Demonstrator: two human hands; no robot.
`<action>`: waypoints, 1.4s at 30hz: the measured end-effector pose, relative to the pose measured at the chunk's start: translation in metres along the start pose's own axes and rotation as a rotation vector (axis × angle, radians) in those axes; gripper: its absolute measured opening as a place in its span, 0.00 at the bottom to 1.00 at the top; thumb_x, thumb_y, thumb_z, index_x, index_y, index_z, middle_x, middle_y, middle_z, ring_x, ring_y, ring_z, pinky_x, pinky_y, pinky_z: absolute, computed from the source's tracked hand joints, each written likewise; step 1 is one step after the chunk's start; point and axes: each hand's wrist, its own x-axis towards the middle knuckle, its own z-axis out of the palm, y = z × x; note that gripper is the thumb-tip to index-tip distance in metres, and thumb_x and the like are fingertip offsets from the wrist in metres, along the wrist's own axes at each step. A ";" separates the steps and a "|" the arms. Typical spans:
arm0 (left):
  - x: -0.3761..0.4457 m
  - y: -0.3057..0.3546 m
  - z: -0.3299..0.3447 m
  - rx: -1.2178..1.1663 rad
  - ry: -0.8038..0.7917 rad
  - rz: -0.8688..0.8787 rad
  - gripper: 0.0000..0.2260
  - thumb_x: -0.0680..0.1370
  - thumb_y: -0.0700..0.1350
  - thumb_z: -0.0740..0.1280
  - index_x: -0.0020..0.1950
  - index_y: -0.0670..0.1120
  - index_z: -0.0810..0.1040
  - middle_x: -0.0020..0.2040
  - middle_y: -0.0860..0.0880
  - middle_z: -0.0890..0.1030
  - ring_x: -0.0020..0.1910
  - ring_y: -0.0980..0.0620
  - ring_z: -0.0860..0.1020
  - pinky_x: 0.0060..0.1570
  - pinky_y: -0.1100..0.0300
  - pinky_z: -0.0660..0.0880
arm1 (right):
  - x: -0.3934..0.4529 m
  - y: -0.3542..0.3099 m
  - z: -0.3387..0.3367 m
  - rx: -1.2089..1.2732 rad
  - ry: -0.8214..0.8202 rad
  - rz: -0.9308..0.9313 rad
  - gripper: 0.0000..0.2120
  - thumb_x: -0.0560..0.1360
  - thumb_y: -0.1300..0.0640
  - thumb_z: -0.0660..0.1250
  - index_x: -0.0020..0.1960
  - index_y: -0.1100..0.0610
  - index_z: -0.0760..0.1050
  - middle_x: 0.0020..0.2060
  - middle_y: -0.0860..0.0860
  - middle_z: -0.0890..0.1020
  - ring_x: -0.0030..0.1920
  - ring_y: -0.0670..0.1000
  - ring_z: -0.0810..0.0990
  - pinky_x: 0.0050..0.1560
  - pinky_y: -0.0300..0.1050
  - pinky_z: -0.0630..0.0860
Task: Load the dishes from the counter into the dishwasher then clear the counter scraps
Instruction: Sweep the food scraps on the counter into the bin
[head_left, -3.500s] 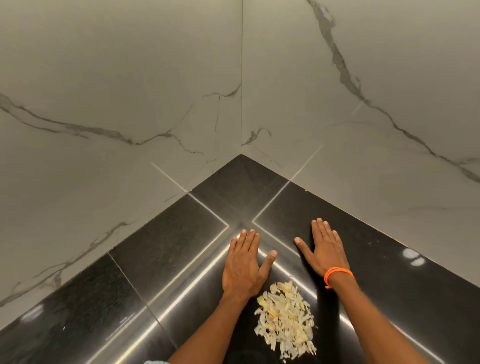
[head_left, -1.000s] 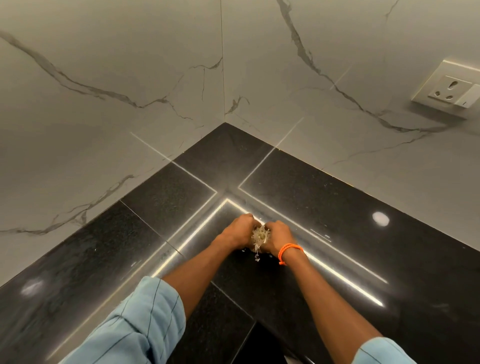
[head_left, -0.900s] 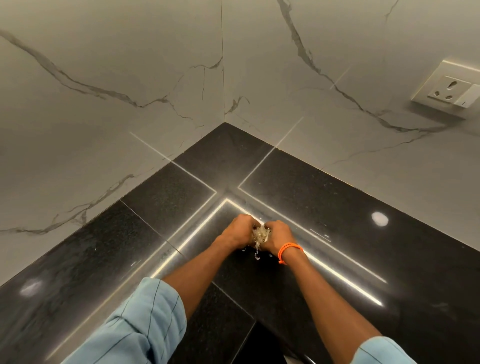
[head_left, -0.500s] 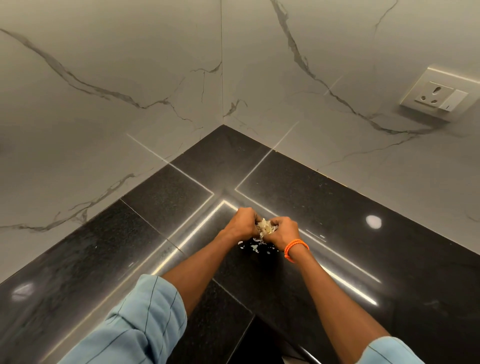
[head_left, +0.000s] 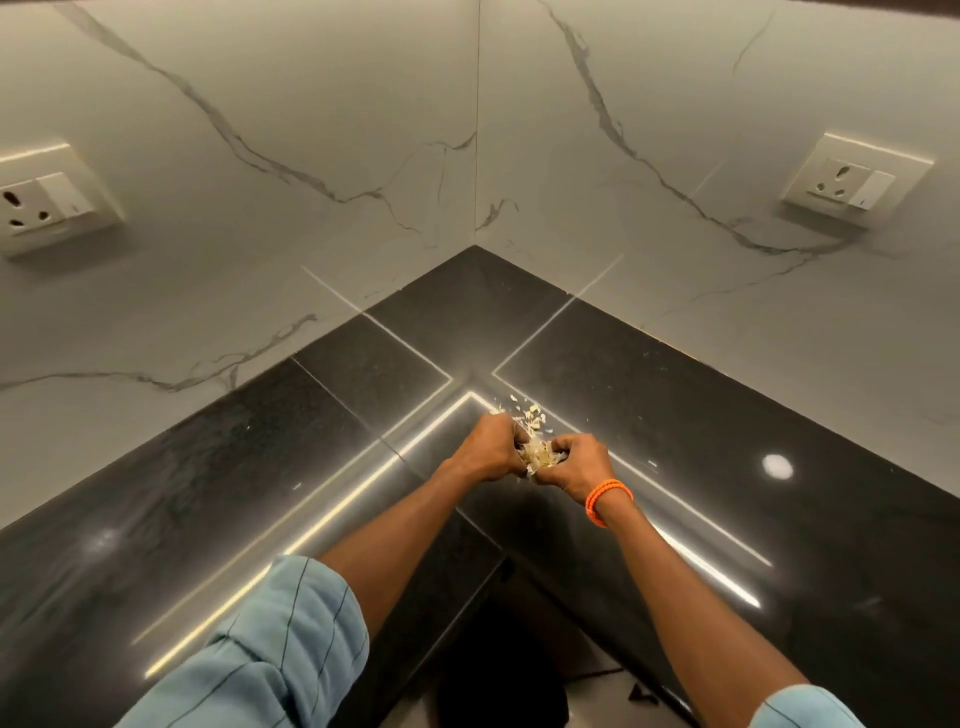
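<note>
A clump of pale yellow-white food scraps (head_left: 537, 453) is held between my two hands above the black granite counter (head_left: 727, 441). My left hand (head_left: 488, 448) curls round the clump from the left. My right hand (head_left: 574, 463), with an orange band at the wrist, curls round it from the right. A few loose scraps (head_left: 527, 415) lie on the counter just beyond my hands. No dishes or dishwasher are in view.
The counter forms an inner corner against marble-patterned walls (head_left: 478, 156). A wall socket (head_left: 47, 200) sits on the left wall and another socket (head_left: 854, 179) on the right wall. The counter's front edge and the floor (head_left: 597, 696) are directly below my arms.
My hands went from lying flat beside the scrap pile to closing round it. In the last second they lifted the clump slightly, and a few scraps dropped onto the counter beyond them.
</note>
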 end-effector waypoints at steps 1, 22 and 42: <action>-0.012 0.000 0.007 -0.011 0.002 -0.012 0.10 0.62 0.38 0.83 0.33 0.47 0.83 0.31 0.51 0.83 0.29 0.59 0.77 0.29 0.62 0.73 | -0.009 0.006 0.002 0.007 -0.010 -0.001 0.14 0.60 0.57 0.82 0.43 0.56 0.82 0.35 0.50 0.82 0.36 0.49 0.78 0.37 0.43 0.74; -0.163 -0.089 0.184 0.001 -0.195 -0.256 0.11 0.63 0.43 0.81 0.44 0.49 0.87 0.38 0.53 0.85 0.38 0.57 0.83 0.35 0.57 0.79 | -0.170 0.143 0.126 0.046 -0.221 0.211 0.12 0.61 0.58 0.81 0.41 0.54 0.82 0.35 0.49 0.83 0.34 0.44 0.78 0.27 0.32 0.68; -0.089 -0.317 0.430 0.094 -0.339 -0.275 0.24 0.78 0.49 0.64 0.74 0.45 0.73 0.73 0.42 0.73 0.74 0.43 0.69 0.75 0.49 0.64 | -0.064 0.358 0.348 -0.289 -0.469 0.267 0.30 0.82 0.52 0.62 0.80 0.53 0.55 0.79 0.53 0.59 0.79 0.54 0.57 0.75 0.43 0.51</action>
